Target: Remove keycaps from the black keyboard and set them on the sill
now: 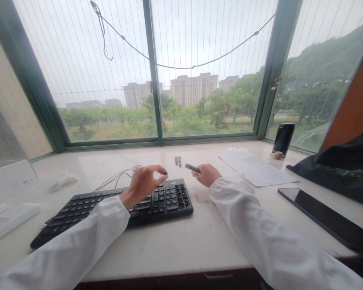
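Observation:
My left hand (145,183) is above the black keyboard (169,219), pinching a small black keycap (165,173) between thumb and forefinger. My right hand (207,175) is closed around a slim dark tool (192,168) that looks like tweezers; its tip points left, toward the keycap. Beyond the keyboard, several loose keycaps (178,161) lie grouped in short rows on the white table. At the right end of the keyboard's number pad, several key positions (182,196) show bare sockets. My left hand and sleeve hide part of the keys.
Printed papers (254,167) lie right of my right hand. Behind them stands a black can-shaped object (283,139) beside a crumpled scrap (277,155). A phone (326,217) and black bag (345,165) are at right. A white box (10,181) and crumpled plastic (63,181) are at left.

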